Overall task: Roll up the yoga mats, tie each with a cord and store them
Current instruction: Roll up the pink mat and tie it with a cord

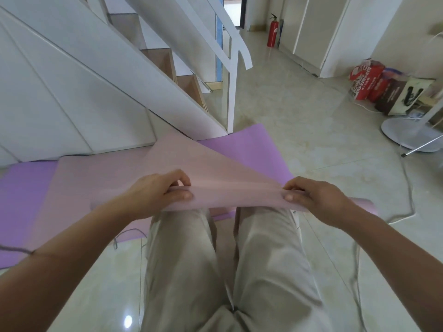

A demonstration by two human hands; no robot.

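Observation:
A pale pink yoga mat [203, 168] has its near end lifted off the floor, above my knees, and curled over at the edge. My left hand [158, 192] pinches that curled edge at its left part, thumb in front and fingers behind. My right hand [309, 196] pinches the same edge further right. The far end of the pink mat lies on a purple yoga mat [254, 149] spread flat on the tiled floor. A thin grey cord [127, 233] lies on the purple mat near my left forearm.
A white staircase [143, 75] with a railing post [231, 101] stands right behind the mats. Shopping bags [383, 87], a fan base [412, 134] and a white cable [405, 188] lie at the right. A red fire extinguisher [272, 32] stands at the far wall.

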